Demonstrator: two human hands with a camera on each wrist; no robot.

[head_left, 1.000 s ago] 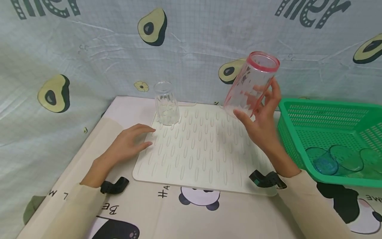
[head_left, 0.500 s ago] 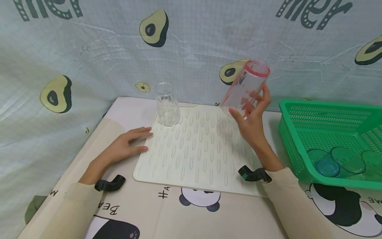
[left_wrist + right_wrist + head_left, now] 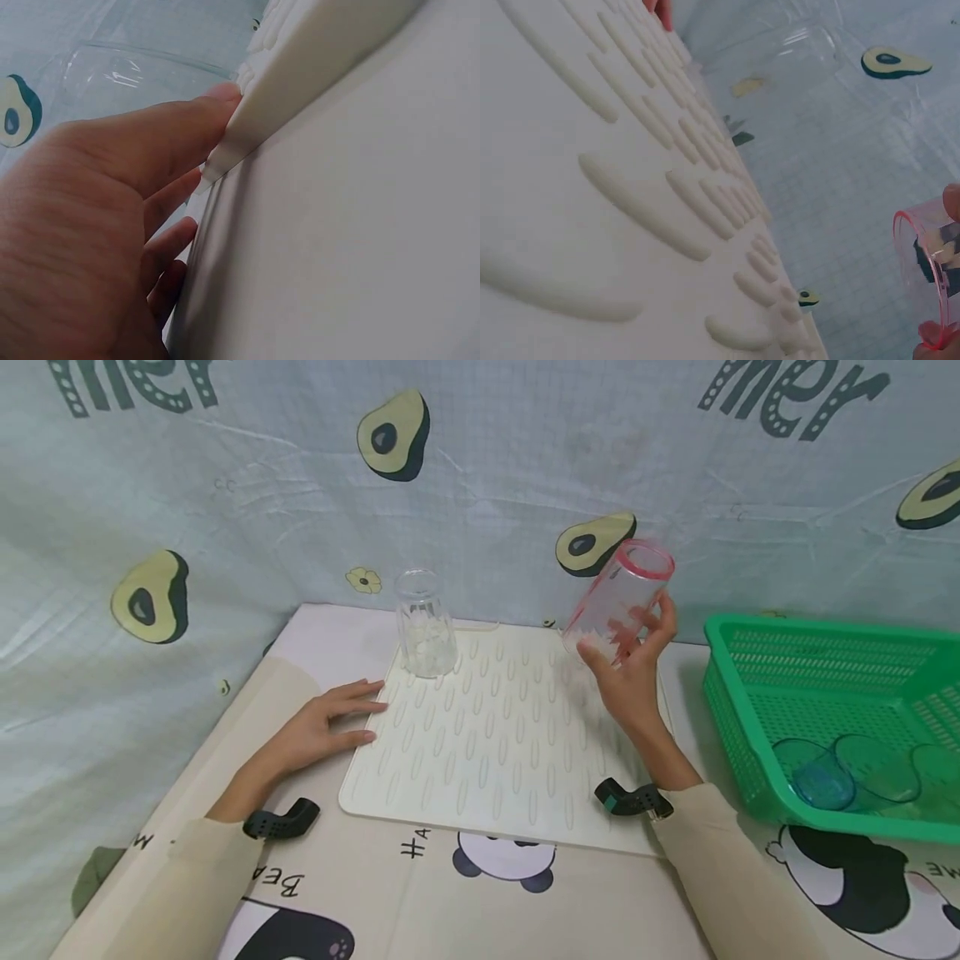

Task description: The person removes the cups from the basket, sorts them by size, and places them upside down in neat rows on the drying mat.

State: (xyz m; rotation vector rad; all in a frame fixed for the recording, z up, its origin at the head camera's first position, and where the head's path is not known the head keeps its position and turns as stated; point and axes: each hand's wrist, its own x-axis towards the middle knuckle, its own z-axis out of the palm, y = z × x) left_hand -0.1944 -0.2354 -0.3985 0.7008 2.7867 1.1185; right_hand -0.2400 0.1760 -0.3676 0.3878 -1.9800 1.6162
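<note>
My right hand (image 3: 636, 681) grips a clear pink-tinted drinking glass (image 3: 609, 597) over the back right of a white ridged mat (image 3: 487, 752). The glass leans, its upper end with a pink ring pointing up and to the right. Part of this glass (image 3: 930, 262) enters the right wrist view at the right edge. Along the mat's left edge rests my left hand (image 3: 318, 727), fingers extended and spread. Its thumb (image 3: 180, 124) touches the mat's raised side in the left wrist view. Behind it, a clear drinking glass (image 3: 429, 643) stands upright on the mat's back left corner.
To the right stands a green perforated plastic basket (image 3: 832, 627). Inside lie a blue glass (image 3: 825, 783) and two more see-through glasses at its front. An avocado-printed sheet (image 3: 487, 485) hangs behind the table, whose cover (image 3: 600, 902) has panda drawings.
The pink-tinted glass in my right hand has come down and slightly left, toward the mat. My left hand has settled against the mat's left edge.
</note>
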